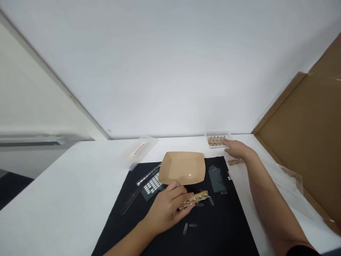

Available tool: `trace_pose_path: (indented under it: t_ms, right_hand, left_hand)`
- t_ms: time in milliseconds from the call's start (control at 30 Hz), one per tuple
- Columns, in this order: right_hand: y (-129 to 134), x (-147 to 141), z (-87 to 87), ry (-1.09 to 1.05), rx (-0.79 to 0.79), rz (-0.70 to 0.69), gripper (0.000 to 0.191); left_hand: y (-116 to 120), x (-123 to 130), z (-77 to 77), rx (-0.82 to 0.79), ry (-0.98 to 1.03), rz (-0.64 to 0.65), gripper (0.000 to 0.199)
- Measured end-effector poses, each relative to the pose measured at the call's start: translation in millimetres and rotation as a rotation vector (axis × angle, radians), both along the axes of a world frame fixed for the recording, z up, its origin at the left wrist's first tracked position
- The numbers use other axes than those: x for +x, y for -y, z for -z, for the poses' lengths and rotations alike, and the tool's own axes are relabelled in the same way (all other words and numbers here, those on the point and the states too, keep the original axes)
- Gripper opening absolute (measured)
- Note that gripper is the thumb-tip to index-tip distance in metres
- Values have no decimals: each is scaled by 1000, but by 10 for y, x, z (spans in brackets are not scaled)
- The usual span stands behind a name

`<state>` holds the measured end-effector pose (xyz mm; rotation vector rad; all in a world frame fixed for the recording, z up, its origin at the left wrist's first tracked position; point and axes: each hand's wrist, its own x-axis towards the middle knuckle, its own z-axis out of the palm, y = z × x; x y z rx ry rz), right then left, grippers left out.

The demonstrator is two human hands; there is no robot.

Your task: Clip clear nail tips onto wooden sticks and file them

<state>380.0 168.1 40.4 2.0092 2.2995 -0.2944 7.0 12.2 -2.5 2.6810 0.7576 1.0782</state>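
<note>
My left hand (167, 206) is closed around a tan strip (201, 196) with a row of metal studs, holding it over a black cloth (213, 231). My right hand (237, 148) reaches to the right edge of a small white plastic box (210, 145), thumb and fingers apart. Inside this box lie rows of similar studded strips (217, 140). Another studded strip (235, 162) rests on the white table just below my right hand. Several clear nail tips (185, 228) are scattered on the cloth near my left hand.
A brown paper tray (183, 160) holds one small white piece. To its left are a sheet of white oval tabs (152, 184) and a dark nail file (138, 192). A green sheet (217, 180), a clear plastic case (141, 151) and a cardboard box (306, 135) stand around.
</note>
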Motion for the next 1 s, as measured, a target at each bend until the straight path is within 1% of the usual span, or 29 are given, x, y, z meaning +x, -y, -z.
trace_pose_path:
  t_ms: [167, 367, 533, 667, 867, 1000]
  right_hand:
    - [10, 30, 23, 8, -25, -18, 54]
    - [55, 26, -57, -15, -27, -34, 60]
    - [69, 19, -124, -23, -18, -15, 58]
    - [73, 22, -130, -27, -28, -2, 56]
    - [69, 18, -128, -36, -34, -6, 56]
    - [111, 33, -210, -40, -28, 9, 58]
  left_hand:
    - [-16, 6, -18, 16, 15, -3, 22]
    - [-7, 10, -31, -5, 17, 5, 22]
    - [-14, -5, 12, -21, 1, 7, 24]
    - [-16, -15, 39, -35, -8, 4, 25]
    - [-3, -10, 6, -27, -12, -10, 23]
    - [-2, -2, -10, -19, -15, -13, 21]
